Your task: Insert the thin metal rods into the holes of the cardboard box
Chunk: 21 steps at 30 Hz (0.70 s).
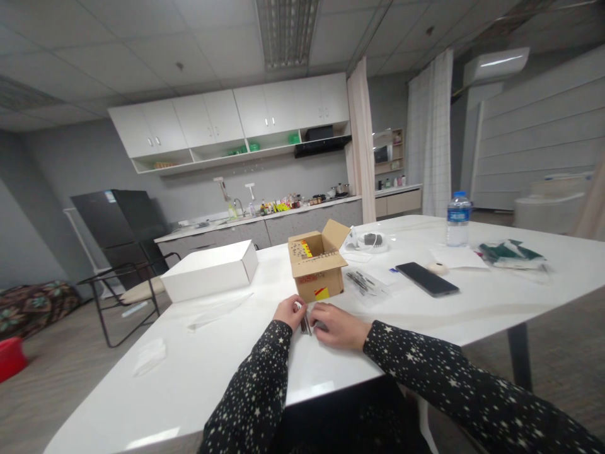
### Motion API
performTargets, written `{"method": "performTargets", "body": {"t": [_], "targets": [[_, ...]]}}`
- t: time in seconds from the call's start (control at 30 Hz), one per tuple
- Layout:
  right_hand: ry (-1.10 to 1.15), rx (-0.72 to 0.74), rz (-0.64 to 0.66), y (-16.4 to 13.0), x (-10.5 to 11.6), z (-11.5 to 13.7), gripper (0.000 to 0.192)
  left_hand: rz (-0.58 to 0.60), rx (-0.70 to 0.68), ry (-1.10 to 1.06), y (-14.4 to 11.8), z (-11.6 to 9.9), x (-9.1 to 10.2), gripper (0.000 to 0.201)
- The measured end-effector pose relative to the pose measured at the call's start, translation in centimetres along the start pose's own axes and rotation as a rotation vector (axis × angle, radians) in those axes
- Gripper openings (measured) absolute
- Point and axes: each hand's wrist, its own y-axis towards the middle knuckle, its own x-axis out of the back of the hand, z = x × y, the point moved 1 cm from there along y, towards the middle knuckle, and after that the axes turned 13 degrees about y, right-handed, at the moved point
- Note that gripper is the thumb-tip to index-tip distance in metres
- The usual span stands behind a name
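Your left hand (pixel 289 312) and right hand (pixel 336 326) pinch a small bundle of dark clips (pixel 306 324) before the cardboard box (pixel 317 268); keep them squared flat against the bench (pixel 212 366).

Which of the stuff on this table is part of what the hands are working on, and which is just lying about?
In hand: left hand, right hand, small dark parts, open carton, parts bag.
Lying about: white box, phone, bottle, green packet.

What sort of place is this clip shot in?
Probably an office break room or staged kitchen: a white table faces a kitchen counter with a sink, white wall cabinets above and a dark fridge; curtains partition the space.
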Motion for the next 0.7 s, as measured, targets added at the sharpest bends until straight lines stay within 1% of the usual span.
{"method": "performTargets", "body": {"t": [0.13, 0.33, 0.7], "targets": [[-0.024, -0.028, -0.019, -0.02, -0.05, -0.31, 0.017, -0.002, 0.005, -0.008, -0.01, -0.02, 0.0, 0.012], [-0.017, -0.035, 0.009, 0.02, -0.05, 0.06, 0.019, 0.01, 0.008, -0.011, -0.01, 0.06, -0.09, 0.011], [-0.048, -0.054, 0.004, 0.15, -0.03, 0.12, 0.015, 0.004, 0.016, -0.006, -0.16, -0.42, 0.11, 0.012]]}}
